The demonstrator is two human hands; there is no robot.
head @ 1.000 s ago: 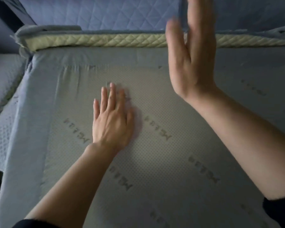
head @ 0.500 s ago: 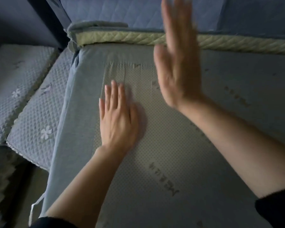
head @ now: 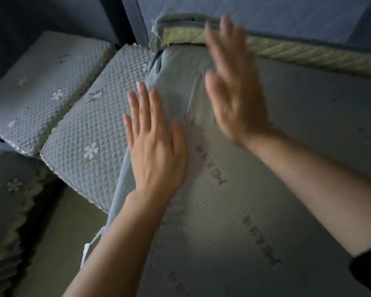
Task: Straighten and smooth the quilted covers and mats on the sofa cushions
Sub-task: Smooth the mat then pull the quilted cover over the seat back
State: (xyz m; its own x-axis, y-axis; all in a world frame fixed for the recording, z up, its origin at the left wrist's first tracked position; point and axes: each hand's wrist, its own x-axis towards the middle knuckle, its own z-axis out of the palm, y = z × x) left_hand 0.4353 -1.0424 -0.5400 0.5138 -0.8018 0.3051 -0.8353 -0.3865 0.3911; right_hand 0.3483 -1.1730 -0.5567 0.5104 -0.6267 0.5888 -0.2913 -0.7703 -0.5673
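Observation:
A grey mat (head: 233,211) with a dotted, lettered underside lies spread over the sofa seat. My left hand (head: 156,142) presses flat on it near its left edge, fingers straight and together. My right hand (head: 233,93) is blurred and hovers over the mat's far left part, palm down, fingers straight and spread. A pale yellow quilted edge (head: 298,54) of a folded cover runs along the back of the seat, under the blue quilted backrest cover (head: 266,16).
Two grey quilted cushions with small flower prints, the nearer cushion (head: 83,133) and the farther cushion (head: 36,86), lie to the left of the seat. A scalloped quilted cover (head: 6,211) hangs at the lower left. Bare floor (head: 58,243) shows between them. A white tie string (head: 88,249) dangles from the mat's edge.
The view has swung left, bringing the side cushions into sight. My left hand has slid toward the mat's left edge. My right hand has dropped lower and moved left over the mat.

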